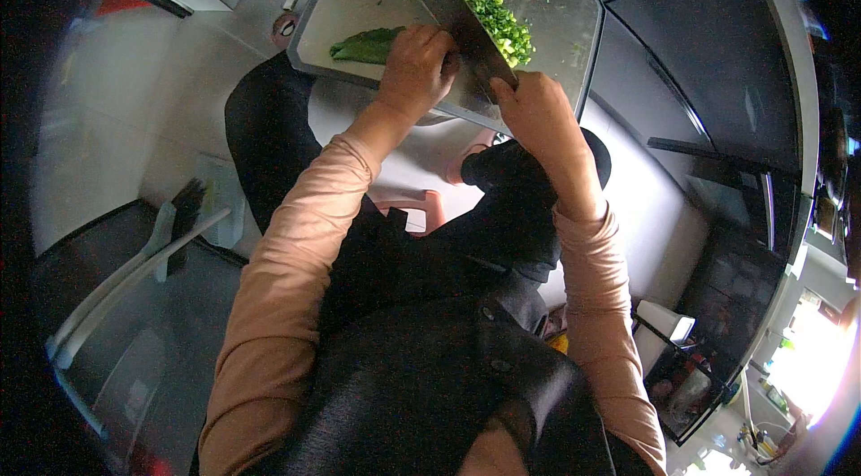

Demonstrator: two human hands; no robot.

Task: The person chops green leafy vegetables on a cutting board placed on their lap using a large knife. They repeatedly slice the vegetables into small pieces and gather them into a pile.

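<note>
My right hand (535, 106) is closed around the handle end of a broad cleaver (464, 22), whose blade slants up and left over a cutting board (565, 12). My left hand (420, 66) rests with bent fingers on a dark green leafy vegetable (366, 46), close against the blade's left side; the fingers cover the end of the leaves. To the right of the blade lies a heap of chopped greens (501, 25). Small green bits are scattered over the board's far part. The handle is mostly hidden by my right hand.
Dark cabinets (706, 59) stand to the right of the board. A broom and dustpan (168, 227) are at the lower left on the tiled floor. A pink stool (434, 207) shows between my legs. A black rack (679, 402) stands at the lower right.
</note>
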